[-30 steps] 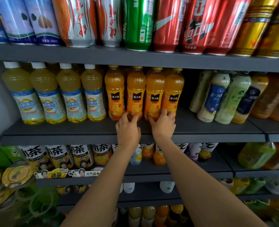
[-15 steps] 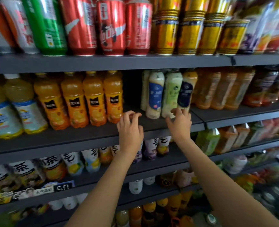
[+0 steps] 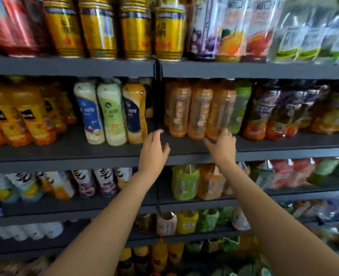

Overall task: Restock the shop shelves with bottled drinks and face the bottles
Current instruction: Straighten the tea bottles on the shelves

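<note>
Dark grey shop shelves (image 3: 284, 150) are filling the whole view, stacked in tiers and split by a dark upright post (image 3: 158, 96) near the middle. The top tier is carrying gold cans (image 3: 134, 32) on the left and clear-wrapped juice bottles (image 3: 232, 30) on the right. On the tier below, orange juice bottles (image 3: 31, 118) are standing at the far left, three pale milky bottles (image 3: 111, 114) just left of the post, and amber tea bottles (image 3: 198, 110) just right of it, with a green bottle (image 3: 241, 108) and purple-labelled bottles (image 3: 264, 114) beyond.

Both arms are reaching up to this tier. The left hand (image 3: 153, 154) is hovering over the bare shelf edge by the post, fingers spread wide and lightly bent, holding nothing. The right hand (image 3: 223, 146) is lying at the foot of the amber tea bottles, its fingers (image 3: 225, 133) extended and touching the base of the rightmost one, without wrapping round it.

Motion blur is smearing every label, so no print is readable. Lower tiers are showing only bottle tops and soft colour, and the rows at both edges are cut off by the frame.
</note>
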`<state>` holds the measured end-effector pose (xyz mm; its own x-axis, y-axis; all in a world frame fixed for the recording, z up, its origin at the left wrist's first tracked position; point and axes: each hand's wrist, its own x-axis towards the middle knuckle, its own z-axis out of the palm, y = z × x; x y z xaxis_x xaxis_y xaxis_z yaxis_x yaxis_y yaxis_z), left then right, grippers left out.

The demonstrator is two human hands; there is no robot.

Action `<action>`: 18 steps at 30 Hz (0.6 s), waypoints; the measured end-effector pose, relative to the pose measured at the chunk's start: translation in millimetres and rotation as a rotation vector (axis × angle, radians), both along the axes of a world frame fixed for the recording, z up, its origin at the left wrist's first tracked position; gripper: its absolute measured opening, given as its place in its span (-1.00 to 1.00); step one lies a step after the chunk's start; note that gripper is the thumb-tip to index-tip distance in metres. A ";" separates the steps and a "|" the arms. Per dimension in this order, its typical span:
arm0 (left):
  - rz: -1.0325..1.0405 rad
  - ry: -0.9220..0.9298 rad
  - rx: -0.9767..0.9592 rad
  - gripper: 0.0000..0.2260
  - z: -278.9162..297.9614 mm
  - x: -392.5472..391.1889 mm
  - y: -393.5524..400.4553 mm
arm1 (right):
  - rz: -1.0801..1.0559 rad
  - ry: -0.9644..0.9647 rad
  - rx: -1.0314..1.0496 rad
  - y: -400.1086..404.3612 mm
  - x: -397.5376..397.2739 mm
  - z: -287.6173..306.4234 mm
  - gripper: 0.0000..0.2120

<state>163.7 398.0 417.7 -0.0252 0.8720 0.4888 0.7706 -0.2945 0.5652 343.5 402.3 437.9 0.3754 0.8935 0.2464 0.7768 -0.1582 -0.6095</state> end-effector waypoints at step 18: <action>0.201 -0.437 -0.176 -0.57 16.7 68.0 95.5 | 0.152 -0.099 0.069 51.5 1.5 -6.2 -0.53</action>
<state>231.6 493.4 434.4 -0.3696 0.8972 0.2417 0.4832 -0.0366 0.8748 345.0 453.8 431.8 0.2085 0.9178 0.3378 0.8455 0.0045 -0.5340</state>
